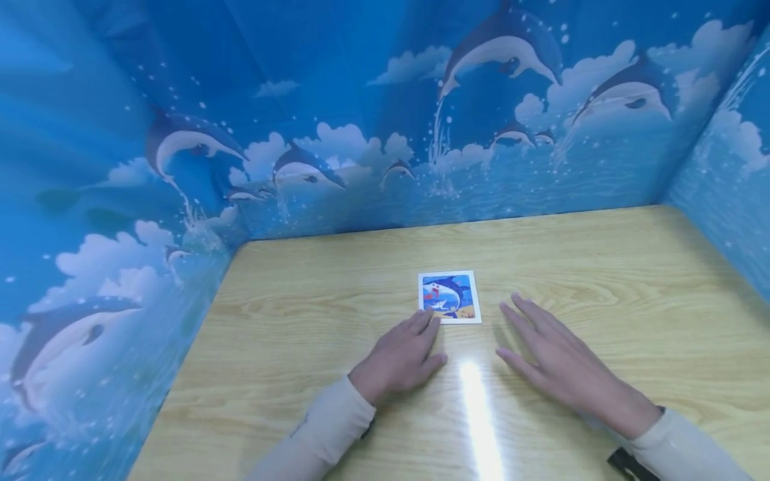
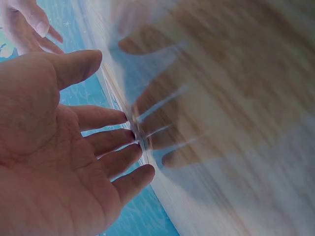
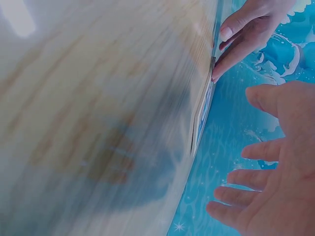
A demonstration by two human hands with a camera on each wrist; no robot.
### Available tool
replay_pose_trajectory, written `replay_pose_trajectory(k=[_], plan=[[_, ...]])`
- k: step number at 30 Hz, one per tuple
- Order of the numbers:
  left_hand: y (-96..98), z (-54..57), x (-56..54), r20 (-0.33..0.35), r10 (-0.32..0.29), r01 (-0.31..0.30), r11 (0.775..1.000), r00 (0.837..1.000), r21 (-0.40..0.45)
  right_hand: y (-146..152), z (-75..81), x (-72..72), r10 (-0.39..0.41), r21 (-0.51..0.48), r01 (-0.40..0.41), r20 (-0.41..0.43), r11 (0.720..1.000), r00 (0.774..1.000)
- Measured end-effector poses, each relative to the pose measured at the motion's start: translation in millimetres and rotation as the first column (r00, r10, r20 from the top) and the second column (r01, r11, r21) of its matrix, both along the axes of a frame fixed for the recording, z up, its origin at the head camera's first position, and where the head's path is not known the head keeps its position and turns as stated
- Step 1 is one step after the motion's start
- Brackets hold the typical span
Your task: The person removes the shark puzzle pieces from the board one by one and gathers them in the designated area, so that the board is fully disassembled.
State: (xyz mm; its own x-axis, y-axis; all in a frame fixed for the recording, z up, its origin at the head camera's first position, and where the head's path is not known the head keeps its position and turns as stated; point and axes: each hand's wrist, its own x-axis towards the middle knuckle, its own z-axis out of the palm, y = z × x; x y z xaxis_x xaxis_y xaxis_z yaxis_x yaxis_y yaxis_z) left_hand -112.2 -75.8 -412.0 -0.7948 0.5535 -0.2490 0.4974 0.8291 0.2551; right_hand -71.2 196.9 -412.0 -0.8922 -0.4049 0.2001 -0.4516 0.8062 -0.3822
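Note:
A square picture card or tile point(image 1: 450, 294) with a white border and a printed blue dolphin or whale lies flat on the wooden table. The left hand point(image 1: 402, 354) reaches to its lower left corner, its fingertips touching the edge there, fingers nearly straight. Off to the right, the right hand point(image 1: 556, 357) hovers above the table with fingers spread, apart from the card and holding nothing. In the left wrist view the left palm point(image 2: 54, 152) faces the camera with nothing in it. The card shows edge-on as a thin strip point(image 3: 203, 123) in the right wrist view.
The wood-grain table point(image 1: 313, 287) is glossy and carries a bright light streak point(image 1: 481, 421). A blue backdrop point(image 1: 361, 80) printed with dolphins and clouds encloses its back and both sides. Dark bands show at both sleeve cuffs.

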Motion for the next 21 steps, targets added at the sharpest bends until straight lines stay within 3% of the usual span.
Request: replay_pose_trajectory(k=[14, 21], plan=[[-3.0, -1.2, 12.1, -0.029, -0.015, 0.015, 1.000, 0.999, -0.008, -15.5, 1.1, -14.8, 0.079, 0.023, -0.078, -0.032, 0.997, 0.996], [-1.6, 0.8, 19.9, -0.042, -0.037, 0.036, 0.999, 0.998, -0.024, -24.0, 1.5, -26.2, 0.115, 0.037, -0.116, 0.011, 0.993, 0.993]])
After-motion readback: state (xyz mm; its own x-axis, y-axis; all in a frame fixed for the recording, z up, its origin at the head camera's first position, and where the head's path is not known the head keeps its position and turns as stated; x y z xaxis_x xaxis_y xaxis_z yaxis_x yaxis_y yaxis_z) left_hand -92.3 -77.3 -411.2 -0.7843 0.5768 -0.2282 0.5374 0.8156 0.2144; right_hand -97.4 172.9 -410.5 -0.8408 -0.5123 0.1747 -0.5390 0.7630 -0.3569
